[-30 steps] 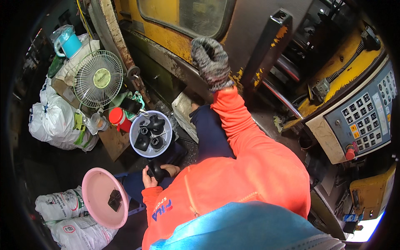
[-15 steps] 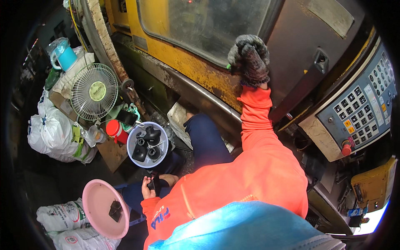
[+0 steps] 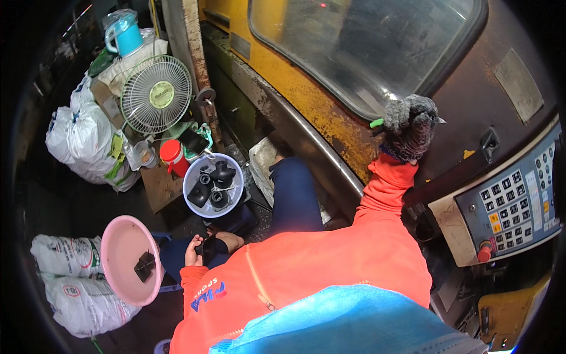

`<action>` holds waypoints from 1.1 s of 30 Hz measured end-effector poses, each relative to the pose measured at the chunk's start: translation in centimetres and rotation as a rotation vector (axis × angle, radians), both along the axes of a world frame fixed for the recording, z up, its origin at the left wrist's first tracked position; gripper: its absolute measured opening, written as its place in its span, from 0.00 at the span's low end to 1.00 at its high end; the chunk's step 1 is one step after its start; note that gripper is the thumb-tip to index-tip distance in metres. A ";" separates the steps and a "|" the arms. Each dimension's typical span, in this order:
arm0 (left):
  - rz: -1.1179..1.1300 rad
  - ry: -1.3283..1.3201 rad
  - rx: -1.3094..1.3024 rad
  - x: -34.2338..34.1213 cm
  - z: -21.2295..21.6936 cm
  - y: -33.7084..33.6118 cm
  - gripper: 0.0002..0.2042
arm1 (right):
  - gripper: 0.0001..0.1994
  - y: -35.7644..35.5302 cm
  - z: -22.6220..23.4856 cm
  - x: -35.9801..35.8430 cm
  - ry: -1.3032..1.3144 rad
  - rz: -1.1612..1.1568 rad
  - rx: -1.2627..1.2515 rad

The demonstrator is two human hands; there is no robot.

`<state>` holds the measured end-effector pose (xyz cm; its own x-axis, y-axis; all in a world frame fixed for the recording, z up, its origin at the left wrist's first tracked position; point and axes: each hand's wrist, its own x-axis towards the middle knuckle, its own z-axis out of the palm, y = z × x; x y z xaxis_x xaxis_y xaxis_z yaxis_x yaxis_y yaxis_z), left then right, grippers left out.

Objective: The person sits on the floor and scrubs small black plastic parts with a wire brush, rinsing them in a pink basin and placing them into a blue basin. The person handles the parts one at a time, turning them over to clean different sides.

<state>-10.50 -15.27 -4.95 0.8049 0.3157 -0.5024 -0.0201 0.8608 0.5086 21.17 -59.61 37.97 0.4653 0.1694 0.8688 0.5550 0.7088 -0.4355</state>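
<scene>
My right hand [image 3: 408, 130], in a grey knit glove, is raised in front of the machine door, near the lower corner of its window [image 3: 365, 53]. Its fingers are closed round a slim green-handled tool [image 3: 376, 123]; a pointed metal tip pokes out on the other side of the fist, and the kind of tool is unclear. My left hand [image 3: 193, 251] is bare, low by my lap, with fingers curled round a black part [image 3: 207, 250]. Left of it, a pink basin [image 3: 112, 245] has a dark piece [image 3: 144, 266] inside. Several black moulded parts [image 3: 221, 173] lie in a pale blue basin [image 3: 187, 197].
A control panel [image 3: 513, 203] with a red knob [image 3: 484, 252] is at the right, below a door handle [image 3: 489, 144]. On the left are a fan [image 3: 157, 94], a red jug [image 3: 172, 155], a blue jug [image 3: 125, 35] and white bags [image 3: 88, 144]. A steel rail [image 3: 318, 147] runs below the door.
The view has shifted, so the machine and control panel appear farther right and lower. My right hand has turned, and the tool's metal tip now shows. The left hand keeps the black part.
</scene>
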 end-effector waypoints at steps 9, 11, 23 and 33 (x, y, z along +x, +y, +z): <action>-0.038 -0.023 -0.106 -0.9 0.5 0.3 0.13 | 0.16 -0.7 -0.7 0.5 0.043 0.015 0.043; -0.089 -0.082 -0.173 -0.4 0.5 0.1 0.12 | 0.17 -0.6 -0.8 0.3 0.042 0.017 0.027; -0.058 0.016 -0.190 0.3 0.4 -0.3 0.12 | 0.12 -0.2 -0.2 -0.4 -0.064 0.072 0.022; -0.058 0.025 -0.215 0.2 1.0 -0.5 0.13 | 0.13 0.0 0.2 -0.4 -0.121 0.026 -0.036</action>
<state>-10.30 -15.73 -3.91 0.8051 0.1530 -0.5731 0.0428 0.9487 0.3133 20.80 -59.65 38.12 0.3523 0.2122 0.9115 0.5867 0.7088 -0.3917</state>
